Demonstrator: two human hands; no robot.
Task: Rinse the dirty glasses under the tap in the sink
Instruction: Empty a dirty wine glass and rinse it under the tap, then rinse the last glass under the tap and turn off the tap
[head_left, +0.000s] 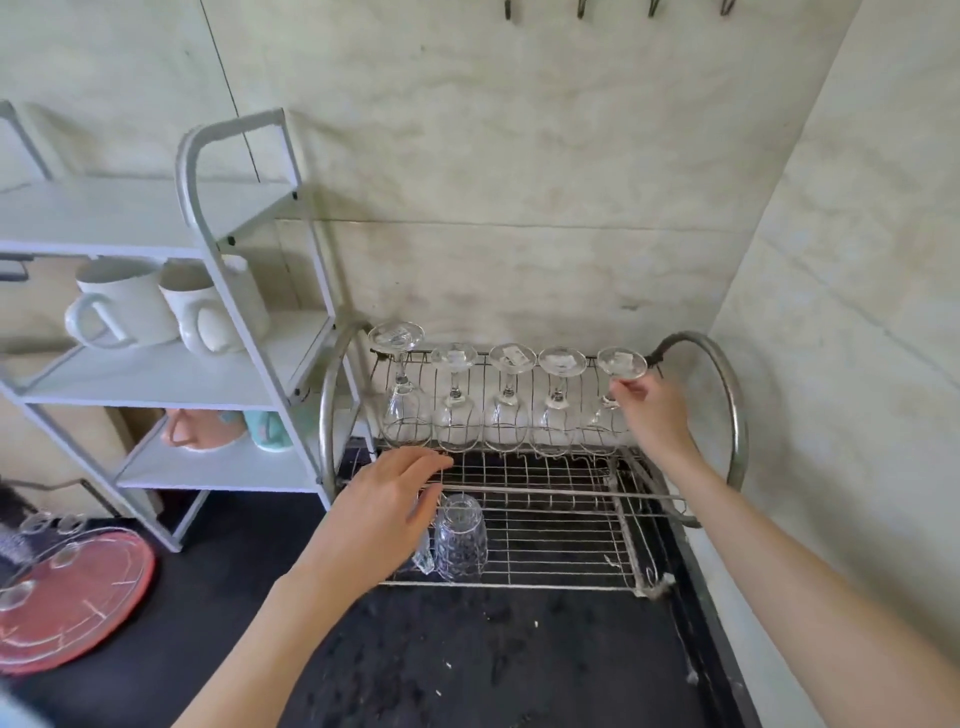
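Racking step, looks like. Right hand (649, 402) pinching foot of rightmost wine glass (615, 384), hung upside down in dish rack (727, 395). Left hand (392, 501) fingers straight, loose, over tumbler (461, 538) on lower grid. No sink in view. Next probably: let go of stem gently.

The scene is lit evenly by soft, diffuse daylight, and only faint shadows are cast behind the white shelf unit (223, 291) on the pale wall. Straight lines are bent towards the edges by the wide-angle lens. Slight softness is seen throughout, and small glints are caught on the stemmed glasses (506, 395) and the dark worktop (467, 660).
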